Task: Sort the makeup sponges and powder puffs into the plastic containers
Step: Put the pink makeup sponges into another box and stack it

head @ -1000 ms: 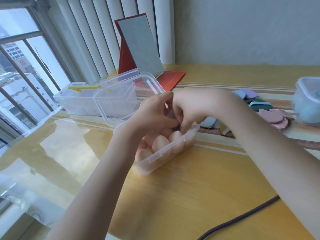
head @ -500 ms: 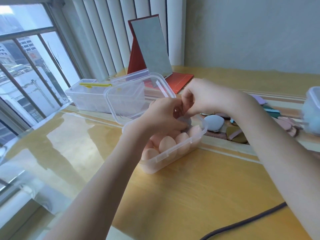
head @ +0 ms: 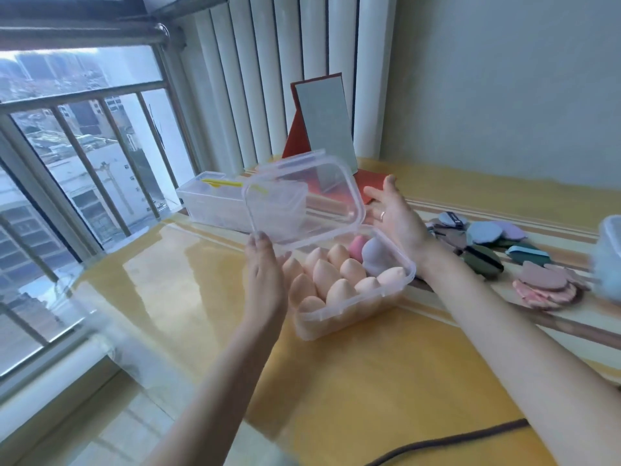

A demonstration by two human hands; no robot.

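the left hand (head: 265,277) stands edge-up at the near left corner of the clear container (head: 353,297), fingers straight, fingertips touching the lower edge of the raised lid (head: 302,200). the right hand (head: 391,216) is spread flat behind the lid's far right edge, palm toward it, gripping nothing. the container sits mid-tabletop (head: 369,381), packed with peach makeup sponges (head: 339,280) plus a pink and a lilac one at its far end. loose powder puffs (head: 487,250) lie in a heap to the right, well apart from it, so the sort is not finished.

closing the lid looks like the step in hand. it would go best lowered evenly with both hands. the sponges stand proud of the rim, so they may need pressing down to keep the latches from catching foam. a second clear box (head: 215,203) waits far left.
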